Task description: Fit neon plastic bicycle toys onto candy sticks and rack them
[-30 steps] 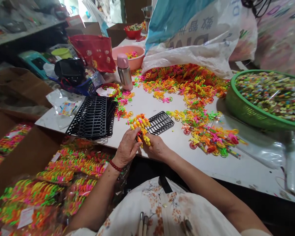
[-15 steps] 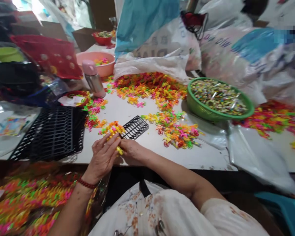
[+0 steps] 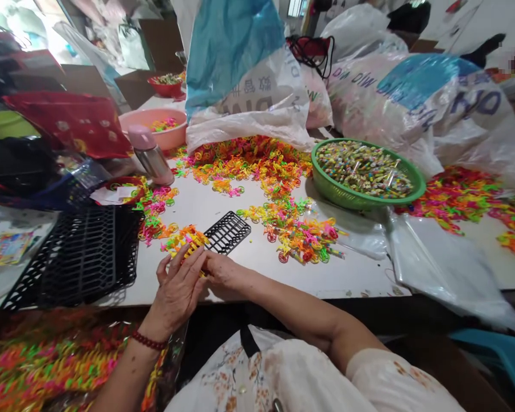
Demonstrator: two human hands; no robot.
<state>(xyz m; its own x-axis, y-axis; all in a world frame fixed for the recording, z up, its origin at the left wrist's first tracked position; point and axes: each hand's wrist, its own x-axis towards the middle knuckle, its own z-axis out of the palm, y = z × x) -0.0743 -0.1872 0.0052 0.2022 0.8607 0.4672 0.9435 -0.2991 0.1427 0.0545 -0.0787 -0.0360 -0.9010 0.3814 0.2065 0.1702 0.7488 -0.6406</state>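
Observation:
My left hand (image 3: 178,286), a beaded bracelet at its wrist, lies with fingers closed over a row of small yellow and orange plastic figures (image 3: 193,239). These sit at the near end of a black plastic grid tray (image 3: 229,232), whose far end has bare slots. Beside the left fingertips, my right hand (image 3: 223,270) is closed at the tray's near side. Its fingertips are partly hidden. Loose bright figures with spiral ends (image 3: 311,237) are heaped to the right of the tray.
Stacked black grid trays (image 3: 83,252) lie at left, near a pink-lidded flask (image 3: 150,157). A green basket (image 3: 367,194) of small wrapped pieces stands at right, by clear plastic bags (image 3: 442,269). A large white-and-blue sack (image 3: 244,103) spills figures behind.
The camera view has shifted a little, so the table's things sit lower and further left. My hands stay together at the tray; less yellow shows below the left fingers.

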